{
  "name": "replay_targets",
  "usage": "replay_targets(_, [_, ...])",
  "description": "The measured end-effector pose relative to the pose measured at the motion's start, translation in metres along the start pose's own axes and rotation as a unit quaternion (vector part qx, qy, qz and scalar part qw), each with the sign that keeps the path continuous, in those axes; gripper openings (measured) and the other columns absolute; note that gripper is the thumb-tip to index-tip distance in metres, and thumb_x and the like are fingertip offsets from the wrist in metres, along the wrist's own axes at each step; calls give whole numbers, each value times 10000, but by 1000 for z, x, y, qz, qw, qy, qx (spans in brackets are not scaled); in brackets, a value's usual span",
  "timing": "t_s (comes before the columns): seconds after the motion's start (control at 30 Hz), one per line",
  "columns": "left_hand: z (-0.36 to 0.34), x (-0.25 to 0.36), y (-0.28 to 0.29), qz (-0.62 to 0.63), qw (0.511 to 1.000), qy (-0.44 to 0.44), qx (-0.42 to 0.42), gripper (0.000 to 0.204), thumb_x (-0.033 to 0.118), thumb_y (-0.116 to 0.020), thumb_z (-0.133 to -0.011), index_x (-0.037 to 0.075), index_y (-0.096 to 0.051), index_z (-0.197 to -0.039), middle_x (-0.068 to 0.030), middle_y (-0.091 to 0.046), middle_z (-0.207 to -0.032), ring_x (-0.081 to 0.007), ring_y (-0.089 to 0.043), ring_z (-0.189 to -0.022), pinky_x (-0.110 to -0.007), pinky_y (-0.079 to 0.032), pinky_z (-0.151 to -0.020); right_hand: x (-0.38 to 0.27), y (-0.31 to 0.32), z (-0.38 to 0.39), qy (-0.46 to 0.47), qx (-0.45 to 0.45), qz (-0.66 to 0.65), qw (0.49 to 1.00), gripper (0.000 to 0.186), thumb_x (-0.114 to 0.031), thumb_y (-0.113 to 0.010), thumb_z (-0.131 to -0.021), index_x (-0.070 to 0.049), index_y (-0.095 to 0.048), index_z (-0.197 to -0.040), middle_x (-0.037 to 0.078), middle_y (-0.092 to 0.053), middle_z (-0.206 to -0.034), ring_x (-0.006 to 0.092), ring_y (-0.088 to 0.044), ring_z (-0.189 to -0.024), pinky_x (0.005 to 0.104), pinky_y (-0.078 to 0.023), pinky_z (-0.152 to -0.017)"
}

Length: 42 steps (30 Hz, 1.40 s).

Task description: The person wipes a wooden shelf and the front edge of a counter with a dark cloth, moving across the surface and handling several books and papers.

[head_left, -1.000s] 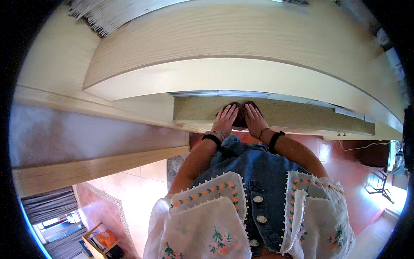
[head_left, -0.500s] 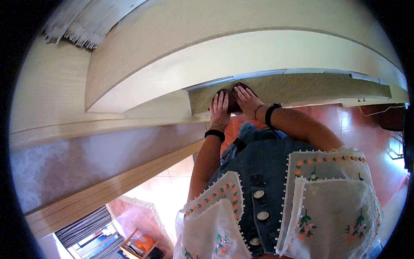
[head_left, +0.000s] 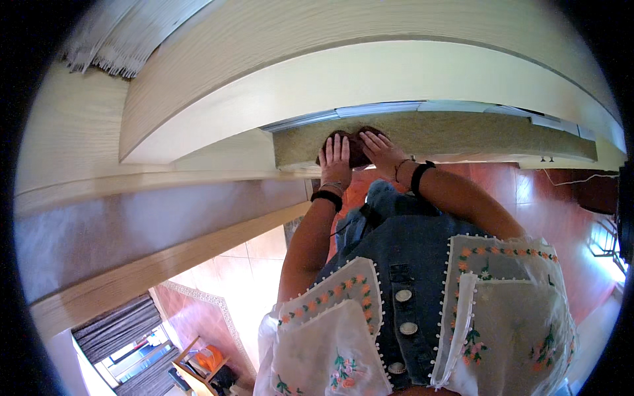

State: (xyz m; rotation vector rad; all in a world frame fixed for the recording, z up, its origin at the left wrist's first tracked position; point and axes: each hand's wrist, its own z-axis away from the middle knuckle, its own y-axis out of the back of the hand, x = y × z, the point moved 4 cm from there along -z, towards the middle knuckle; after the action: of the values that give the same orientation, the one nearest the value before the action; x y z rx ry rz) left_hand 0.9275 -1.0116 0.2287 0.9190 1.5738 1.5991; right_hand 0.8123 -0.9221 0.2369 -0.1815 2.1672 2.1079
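A dark brown, roughly heart-shaped thing (head_left: 357,154) with two rounded lobes lies on a narrow tan shelf (head_left: 456,135), close to its front edge and left end. I cannot make out whether it is soft or hard. My left hand (head_left: 335,162) holds its left lobe, the fingers laid long over the top. On the right lobe my right hand (head_left: 384,153) has the same hold, coming in at a slant. Both thumbs are hidden. Each wrist wears a black band.
A pale wooden panel (head_left: 317,79) curves just beyond the shelf. To the left runs a wooden rail (head_left: 178,264). White fringe (head_left: 119,46) hangs at the upper left. Red tiled floor (head_left: 489,181) shows below, with a white cord (head_left: 568,181) at the right.
My hands and the brown thing have shifted slightly to the right along the shelf. The view has also moved a little.
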Motion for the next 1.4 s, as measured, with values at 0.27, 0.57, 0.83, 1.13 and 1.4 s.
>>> replay_targets(0.27, [-28, 96, 24, 85, 994, -38, -53, 774, 322, -544, -793, 52, -138, -1395, -151, -146, -1451, -328, -127, -1341, -530, -121, -1058, 59, 23, 79, -29, -15, 16, 999, 481, -143, -457, -788, 25, -415, -1237, 171, -233, -1417, 291, -216, -1322, 405, -190, -1081])
replay_targets(0.57, [-53, 183, -1, 59, 993, -98, -36, 600, 134, -352, -844, 130, -147, -1408, -91, -88, -1478, -293, -77, -1359, -505, -65, -1077, 113, 27, 154, -124, -50, 36, 990, 488, -109, -398, -817, 3, -360, -1290, 133, -196, -1445, 273, -182, -1340, 404, -173, -1087])
replay_targets(0.83, [-57, 189, 16, 105, 987, -106, -54, 626, 85, -385, -829, 148, -154, -1407, -75, -101, -1478, -273, -82, -1360, -482, -79, -1089, 110, 31, 159, -163, -5, 42, 986, 486, -165, -378, -856, 8, -338, -1309, 138, -191, -1446, 274, -161, -1346, 444, -161, -1080])
replay_targets(1.13, [-48, 137, 10, 98, 987, -112, -54, 603, 133, -394, -854, 114, -145, -1404, -41, -127, -1473, -236, -108, -1357, -437, -99, -1102, 83, 21, 111, -172, -48, 19, 984, 582, -162, -465, -814, 43, -280, -1326, 175, -143, -1449, 314, -127, -1347, 472, -150, -1074])
replay_targets(1.4, [-19, 32, 10, 96, 993, -45, -46, 819, 462, -533, -780, 99, -144, -1404, -36, -110, -1475, -233, -106, -1355, -427, -110, -1094, 18, 11, 15, -114, -86, 8, 990, 577, -245, -474, -818, 53, -343, -1294, 173, -146, -1448, 303, -116, -1351, 458, -143, -1079])
